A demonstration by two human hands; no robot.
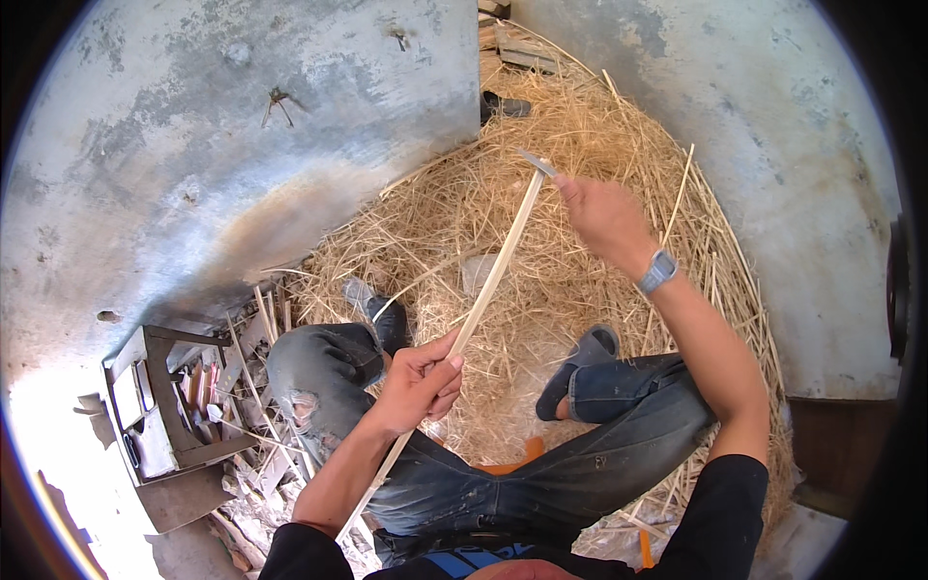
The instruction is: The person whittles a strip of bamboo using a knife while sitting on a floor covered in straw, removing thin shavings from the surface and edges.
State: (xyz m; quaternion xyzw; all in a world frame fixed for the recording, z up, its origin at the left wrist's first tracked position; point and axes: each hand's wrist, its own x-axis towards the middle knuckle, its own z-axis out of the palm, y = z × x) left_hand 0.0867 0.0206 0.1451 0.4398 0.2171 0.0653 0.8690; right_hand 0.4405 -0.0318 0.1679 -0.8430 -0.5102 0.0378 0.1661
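Note:
A long, pale strip that looks like split bamboo [504,257] slants from beside my left hip up to the middle of the view. My left hand [416,389] is closed round its lower part, above my left thigh. At the strip's far end, my right hand [607,218] grips a small knife [536,162]; its handle is hidden in the fist. The knife's metal blade lies across the tip of the strip and seems to touch it. A grey watch [659,271] is on my right wrist. My bent legs in worn jeans [503,495] spread on both sides.
A thick heap of straw-coloured shavings [425,227] covers the floor ahead. At the left, a dark wooden frame or stool [184,454] stands beside scattered strips and scraps. Grey, stained walls [329,106] close in on the left and right. Dark footwear [505,106] lies far ahead.

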